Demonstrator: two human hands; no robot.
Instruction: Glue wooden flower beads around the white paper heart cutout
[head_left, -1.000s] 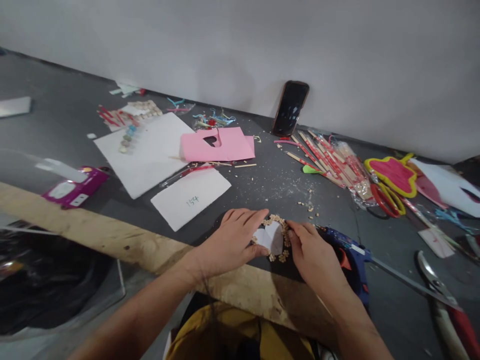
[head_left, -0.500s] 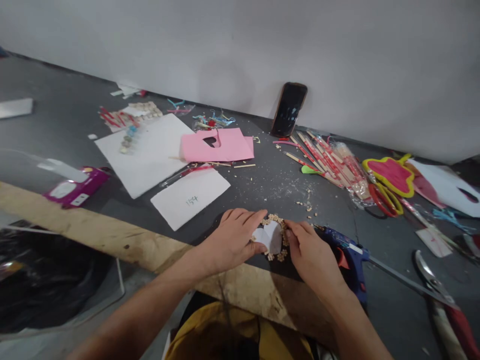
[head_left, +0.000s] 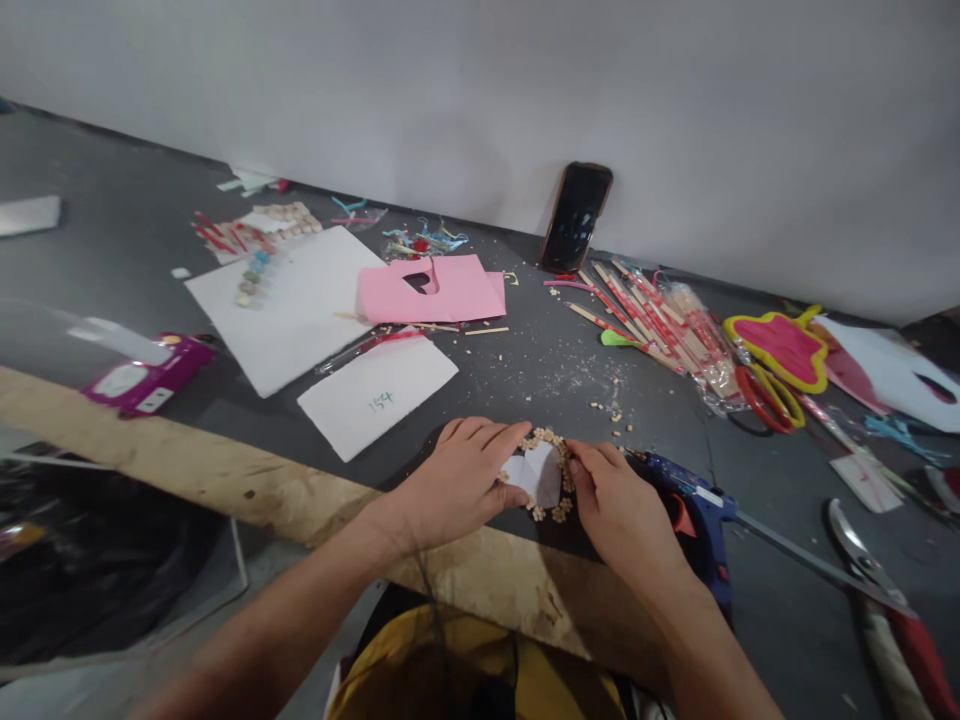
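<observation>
A small white paper heart (head_left: 541, 474) edged with tan flower-shaped clusters lies at the table's near edge. My left hand (head_left: 471, 468) grips its left side, thumb below and fingers above. On the right rim, the fingers of my right hand (head_left: 611, 492) are closed against the clusters; whether a loose piece is pinched there is hidden. A blue glue gun (head_left: 694, 510) rests just right of my right hand, its nozzle pointing left. Tan crumbs (head_left: 609, 412) are scattered beyond the hands.
White card marked 154 (head_left: 379, 397) and folded pink paper (head_left: 435, 288) lie left of centre. A phone (head_left: 577, 218) leans on the wall. Wrapped sticks (head_left: 652, 318), scissors (head_left: 769, 398) and red-handled pruning shears (head_left: 874, 575) are to the right. A purple box (head_left: 150, 375) sits far left.
Both hands keep their places on the paper heart with hardly any movement. The whole view has shifted very slightly.
</observation>
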